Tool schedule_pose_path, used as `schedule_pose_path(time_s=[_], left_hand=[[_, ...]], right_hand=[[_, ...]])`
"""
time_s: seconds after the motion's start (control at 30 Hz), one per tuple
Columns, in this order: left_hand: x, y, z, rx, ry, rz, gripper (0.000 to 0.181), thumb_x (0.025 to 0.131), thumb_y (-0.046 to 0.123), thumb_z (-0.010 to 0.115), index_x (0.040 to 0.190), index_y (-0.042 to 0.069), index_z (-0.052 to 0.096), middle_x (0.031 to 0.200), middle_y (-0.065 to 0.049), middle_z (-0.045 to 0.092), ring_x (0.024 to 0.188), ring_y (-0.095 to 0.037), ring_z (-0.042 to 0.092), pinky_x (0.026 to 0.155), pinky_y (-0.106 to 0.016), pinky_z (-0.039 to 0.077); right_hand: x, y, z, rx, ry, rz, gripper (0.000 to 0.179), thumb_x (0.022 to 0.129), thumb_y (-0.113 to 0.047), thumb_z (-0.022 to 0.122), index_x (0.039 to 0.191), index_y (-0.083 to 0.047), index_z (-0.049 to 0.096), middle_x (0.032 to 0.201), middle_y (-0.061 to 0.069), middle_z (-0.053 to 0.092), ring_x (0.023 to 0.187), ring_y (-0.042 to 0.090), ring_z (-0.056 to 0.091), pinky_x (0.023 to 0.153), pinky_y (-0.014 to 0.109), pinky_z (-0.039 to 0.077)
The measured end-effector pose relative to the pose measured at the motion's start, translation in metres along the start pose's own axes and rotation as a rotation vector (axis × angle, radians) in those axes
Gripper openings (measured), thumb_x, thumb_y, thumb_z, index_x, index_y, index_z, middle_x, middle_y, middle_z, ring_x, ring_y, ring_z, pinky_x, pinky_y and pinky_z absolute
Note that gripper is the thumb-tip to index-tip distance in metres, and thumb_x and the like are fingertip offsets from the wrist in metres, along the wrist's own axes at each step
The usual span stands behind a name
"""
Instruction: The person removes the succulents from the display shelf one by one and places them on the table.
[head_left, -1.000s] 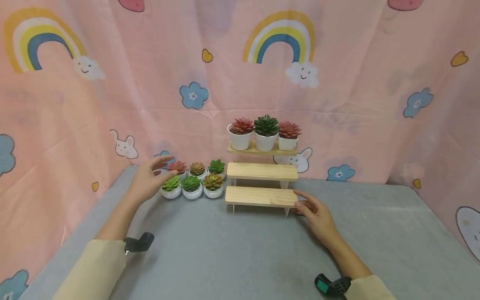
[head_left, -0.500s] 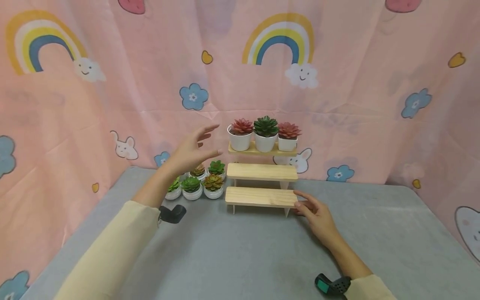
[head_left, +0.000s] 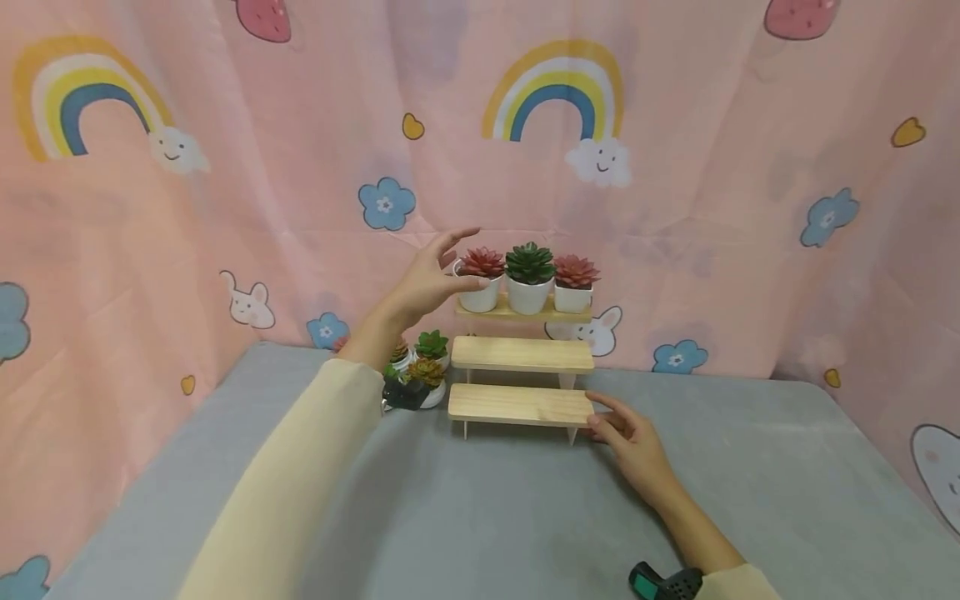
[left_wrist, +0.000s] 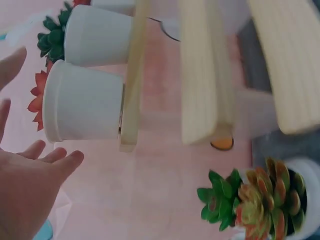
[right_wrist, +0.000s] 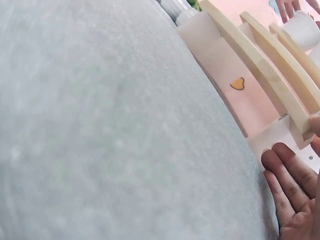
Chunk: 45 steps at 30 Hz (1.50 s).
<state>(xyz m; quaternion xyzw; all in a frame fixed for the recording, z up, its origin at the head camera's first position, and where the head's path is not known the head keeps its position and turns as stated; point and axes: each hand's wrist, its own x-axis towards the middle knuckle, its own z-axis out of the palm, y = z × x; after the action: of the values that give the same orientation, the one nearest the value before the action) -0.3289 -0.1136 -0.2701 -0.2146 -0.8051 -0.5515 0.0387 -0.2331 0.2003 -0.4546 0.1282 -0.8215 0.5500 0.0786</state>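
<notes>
The three-step wooden stand [head_left: 522, 358] is standing at about twelve o'clock on the grey table [head_left: 525, 517], close against the pink cartoon curtain [head_left: 675, 167], and it is looking light and stiff, the sort of thin plank thing that would slide if nudged. The person's right hand [head_left: 626, 433] is resting at the four o'clock end of the bottom step [head_left: 519, 404], fingers fairly straight and touching its right edge, bracing it rather than gripping. On the top step [head_left: 517, 312] three small potted succulents are sitting in a row, and the left hand [head_left: 427, 279] is hovering just at the nine o'clock side of the leftmost one, the red succulent in the white pot [head_left: 478, 279]; its fingers are spread wide and holding nothing, thumb low near the pot wall. In the left wrist view the pot [left_wrist: 82, 102] is looking smooth, rigid and probably slippery and light, likely plastic with artificial leaves, so I judge the tapered wall just under the rim to be the safe place to take hold, not the rosette [left_wrist: 36, 102]. More little succulents [head_left: 423, 371] are clustering on the table at nine o'clock of the stand, partly hidden by the cream sleeve [head_left: 300, 475].
</notes>
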Motion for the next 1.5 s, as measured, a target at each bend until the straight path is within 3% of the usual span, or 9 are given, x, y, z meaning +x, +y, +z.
schedule_pose_path(time_s=[0.13, 0.23, 0.33, 0.47, 0.6, 0.8, 1.03, 1.33, 1.5], left_hand=[[0.01, -0.005, 0.006, -0.128, -0.015, -0.007, 0.069, 0.081, 0.013, 0.076, 0.141, 0.026, 0.046, 0.159, 0.001, 0.019, 0.148, -0.033, 0.014, 0.117, -0.049, 0.026], [0.015, -0.01, 0.007, -0.15, -0.041, -0.008, 0.069, 0.08, 0.009, 0.076, 0.141, 0.02, 0.046, 0.157, 0.001, 0.023, 0.148, -0.03, 0.014, 0.117, -0.049, 0.024], [0.017, -0.014, 0.009, -0.135, -0.066, -0.018, 0.069, 0.08, 0.006, 0.075, 0.142, 0.016, 0.046, 0.148, -0.004, 0.039, 0.141, -0.029, 0.032, 0.112, -0.048, 0.035], [0.016, -0.019, 0.01, -0.085, -0.059, -0.023, 0.063, 0.081, 0.007, 0.075, 0.138, 0.017, 0.05, 0.126, -0.01, 0.059, 0.113, -0.025, 0.057, 0.092, -0.037, 0.052], [0.013, -0.022, 0.01, -0.046, -0.021, -0.011, 0.058, 0.081, 0.01, 0.076, 0.134, 0.019, 0.054, 0.119, -0.008, 0.062, 0.098, -0.018, 0.061, 0.078, -0.029, 0.053], [0.002, -0.013, 0.013, -0.027, 0.012, -0.008, 0.057, 0.082, 0.01, 0.075, 0.135, 0.016, 0.054, 0.119, -0.011, 0.062, 0.078, -0.016, 0.053, 0.068, -0.032, 0.047], [-0.007, -0.002, 0.017, -0.024, 0.027, -0.007, 0.057, 0.082, 0.008, 0.074, 0.136, 0.012, 0.053, 0.125, -0.013, 0.062, 0.098, -0.02, 0.06, 0.077, -0.028, 0.05], [-0.007, -0.025, 0.021, -0.05, 0.043, 0.067, 0.06, 0.082, 0.009, 0.075, 0.136, 0.018, 0.053, 0.126, -0.009, 0.059, 0.104, -0.022, 0.063, 0.079, -0.029, 0.055], [-0.019, -0.028, 0.02, -0.048, 0.068, 0.104, 0.057, 0.078, 0.01, 0.079, 0.13, 0.019, 0.059, 0.122, -0.006, 0.064, 0.102, -0.018, 0.065, 0.082, -0.029, 0.056]], right_hand=[[-0.003, 0.002, -0.001, -0.023, 0.009, 0.001, 0.042, 0.097, -0.029, 0.056, 0.135, -0.011, 0.053, 0.106, 0.017, 0.07, 0.09, 0.013, 0.068, 0.078, 0.02, 0.056], [-0.003, 0.002, -0.001, -0.026, 0.014, 0.0, 0.042, 0.097, -0.03, 0.056, 0.135, -0.012, 0.053, 0.107, 0.016, 0.07, 0.09, 0.011, 0.068, 0.078, 0.02, 0.056], [-0.003, 0.001, -0.001, -0.019, 0.012, 0.005, 0.042, 0.096, -0.031, 0.057, 0.135, -0.014, 0.053, 0.107, 0.015, 0.07, 0.09, 0.009, 0.067, 0.078, 0.02, 0.056], [-0.003, 0.0, 0.0, -0.001, 0.004, 0.009, 0.042, 0.096, -0.032, 0.057, 0.135, -0.015, 0.053, 0.107, 0.014, 0.07, 0.09, 0.009, 0.067, 0.078, 0.02, 0.056], [-0.003, -0.001, 0.0, 0.03, -0.002, 0.005, 0.043, 0.096, -0.031, 0.057, 0.135, -0.015, 0.053, 0.106, 0.014, 0.07, 0.09, 0.01, 0.068, 0.079, 0.021, 0.056], [-0.003, -0.001, 0.0, 0.023, -0.006, 0.001, 0.043, 0.097, -0.032, 0.056, 0.136, -0.015, 0.052, 0.107, 0.014, 0.07, 0.09, 0.007, 0.067, 0.079, 0.021, 0.056], [-0.003, 0.003, -0.001, 0.008, 0.0, -0.003, 0.043, 0.097, -0.03, 0.055, 0.136, -0.011, 0.052, 0.107, 0.017, 0.069, 0.09, 0.007, 0.067, 0.079, 0.021, 0.056], [-0.003, 0.004, -0.001, 0.004, 0.002, 0.004, 0.044, 0.096, -0.032, 0.056, 0.136, -0.015, 0.052, 0.107, 0.014, 0.069, 0.09, 0.01, 0.068, 0.079, 0.021, 0.056], [-0.003, 0.004, -0.002, -0.008, 0.004, 0.006, 0.044, 0.096, -0.033, 0.056, 0.137, -0.016, 0.052, 0.108, 0.014, 0.069, 0.09, 0.01, 0.068, 0.079, 0.021, 0.056]])
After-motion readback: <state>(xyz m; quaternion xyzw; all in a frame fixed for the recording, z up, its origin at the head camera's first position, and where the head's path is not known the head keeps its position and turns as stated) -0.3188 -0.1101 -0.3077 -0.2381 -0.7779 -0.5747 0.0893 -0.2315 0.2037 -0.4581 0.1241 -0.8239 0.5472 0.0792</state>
